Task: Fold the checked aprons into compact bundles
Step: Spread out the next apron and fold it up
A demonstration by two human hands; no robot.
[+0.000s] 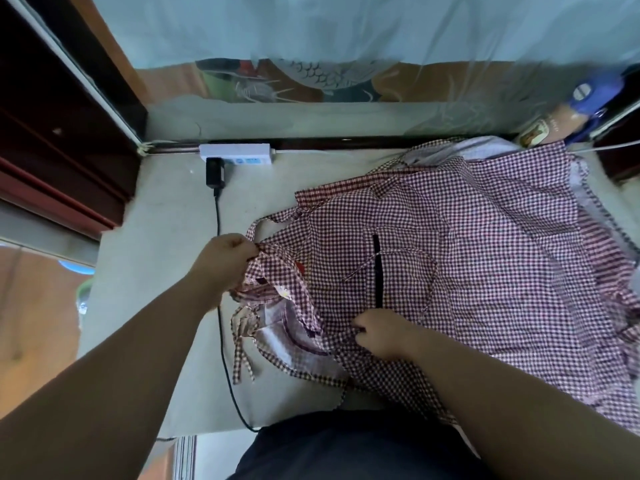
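From where I'm standing the job is looking barely begun: the checked aprons (467, 258) are lying spread and rumpled over the right half of the bench (166, 237), seemingly more than one layered together, and no finished bundle is showing anywhere. The left hand (227, 261) is pinching the bunched left edge beside the ties, while the right hand (382, 336) is gripping the cloth near the front, fingers curled into it. I'm guessing all the folding is waiting ahead.
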